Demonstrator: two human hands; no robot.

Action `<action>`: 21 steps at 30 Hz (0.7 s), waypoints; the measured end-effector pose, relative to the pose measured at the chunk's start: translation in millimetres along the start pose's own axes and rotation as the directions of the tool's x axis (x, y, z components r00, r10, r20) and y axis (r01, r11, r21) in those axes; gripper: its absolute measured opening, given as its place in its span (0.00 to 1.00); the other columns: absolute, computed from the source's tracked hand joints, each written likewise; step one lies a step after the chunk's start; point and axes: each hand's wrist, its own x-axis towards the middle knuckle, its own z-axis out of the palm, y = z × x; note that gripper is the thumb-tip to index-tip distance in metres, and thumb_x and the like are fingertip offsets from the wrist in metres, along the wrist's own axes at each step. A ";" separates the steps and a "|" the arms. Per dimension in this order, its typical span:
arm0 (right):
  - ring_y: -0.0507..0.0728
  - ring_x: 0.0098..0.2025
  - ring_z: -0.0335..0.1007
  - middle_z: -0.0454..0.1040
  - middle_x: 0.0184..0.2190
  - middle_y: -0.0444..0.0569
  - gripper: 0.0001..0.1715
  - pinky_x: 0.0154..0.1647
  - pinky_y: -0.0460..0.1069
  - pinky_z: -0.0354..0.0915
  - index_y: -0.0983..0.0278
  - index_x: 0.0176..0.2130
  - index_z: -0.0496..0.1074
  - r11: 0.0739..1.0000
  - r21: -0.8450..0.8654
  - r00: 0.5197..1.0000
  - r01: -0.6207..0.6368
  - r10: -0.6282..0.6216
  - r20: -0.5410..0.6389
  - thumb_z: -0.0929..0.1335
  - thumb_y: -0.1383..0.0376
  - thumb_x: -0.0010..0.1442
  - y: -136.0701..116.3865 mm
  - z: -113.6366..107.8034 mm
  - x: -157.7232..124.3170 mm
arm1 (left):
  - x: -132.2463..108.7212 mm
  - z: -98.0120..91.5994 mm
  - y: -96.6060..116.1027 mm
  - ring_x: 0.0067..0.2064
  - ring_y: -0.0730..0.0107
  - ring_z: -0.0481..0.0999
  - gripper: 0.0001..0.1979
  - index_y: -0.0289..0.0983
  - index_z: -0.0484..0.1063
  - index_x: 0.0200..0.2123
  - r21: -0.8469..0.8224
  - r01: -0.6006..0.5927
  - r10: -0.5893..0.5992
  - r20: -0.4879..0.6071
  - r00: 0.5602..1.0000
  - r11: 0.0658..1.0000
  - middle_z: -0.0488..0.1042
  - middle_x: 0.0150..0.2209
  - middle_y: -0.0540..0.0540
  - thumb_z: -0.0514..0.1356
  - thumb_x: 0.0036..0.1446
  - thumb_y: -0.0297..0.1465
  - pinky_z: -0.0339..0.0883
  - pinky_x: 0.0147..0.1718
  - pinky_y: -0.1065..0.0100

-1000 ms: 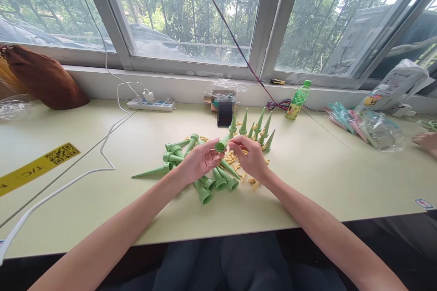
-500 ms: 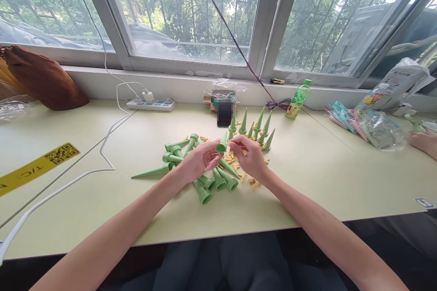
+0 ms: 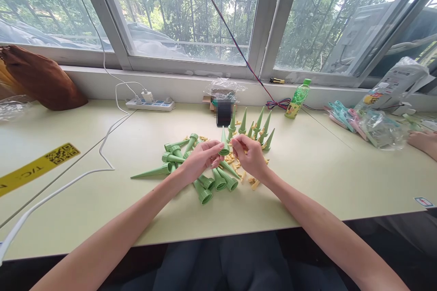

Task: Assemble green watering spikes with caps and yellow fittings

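Observation:
My left hand (image 3: 204,159) is closed on the threaded base of a green plastic watering spike (image 3: 224,142), whose tip points up. Beside that base my right hand (image 3: 250,154) pinches a small yellow plastic piece, mostly hidden by the fingers. Several green spikes (image 3: 205,194) lie in a loose pile under and around my left hand, many with their open threaded ends toward me. Past my right hand, several more spikes (image 3: 258,120) stand upright with yellow pieces on them. Small yellow plastic pieces (image 3: 254,183) are scattered beneath my right hand.
A phone (image 3: 224,113) leans on a small box behind the pile. A green-capped bottle (image 3: 298,99) stands at the back right, near bagged pastel items (image 3: 355,120). A power strip (image 3: 150,103) and white cable (image 3: 111,134) lie left. Another person's hand (image 3: 423,142) rests far right.
The spike in my left hand has turned from tilted, with its open end facing me, to nearly upright. My right hand has shifted very slightly right, still beside its base.

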 end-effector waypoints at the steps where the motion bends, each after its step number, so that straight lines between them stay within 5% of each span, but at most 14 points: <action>1: 0.50 0.21 0.60 0.65 0.20 0.42 0.17 0.24 0.46 0.60 0.62 0.29 0.64 1.000 0.002 1.000 -0.003 0.003 0.001 0.62 0.55 0.67 0.1 0.0 0.0 | 0.3 -0.2 -0.7 0.21 0.79 0.63 0.17 0.34 0.65 0.27 0.007 -0.009 0.009 -0.002 1.000 1.000 0.58 0.19 0.55 0.67 0.52 0.40 0.52 0.20 0.76; 12: 0.49 0.21 0.59 0.64 0.20 0.41 0.17 0.24 0.46 0.58 0.62 0.29 0.63 1.000 0.017 1.000 -0.021 0.020 0.015 0.62 0.57 0.67 1.0 0.1 -0.3 | 2.4 -3.1 -6.5 0.22 0.81 0.61 0.18 0.34 0.63 0.24 -0.053 -0.056 0.058 0.032 0.998 0.997 0.54 0.20 0.56 0.67 0.54 0.39 0.58 0.26 0.73; 21: 0.49 0.21 0.59 0.65 0.20 0.41 0.17 0.24 0.46 0.58 0.63 0.29 0.64 0.999 0.009 0.999 -0.035 0.035 0.016 0.62 0.56 0.67 0.2 0.2 -0.3 | -1.1 1.4 -1.6 0.21 0.81 0.62 0.15 0.35 0.66 0.30 -0.212 0.099 -0.093 0.035 0.995 0.972 0.59 0.20 0.55 0.69 0.51 0.36 0.52 0.13 0.81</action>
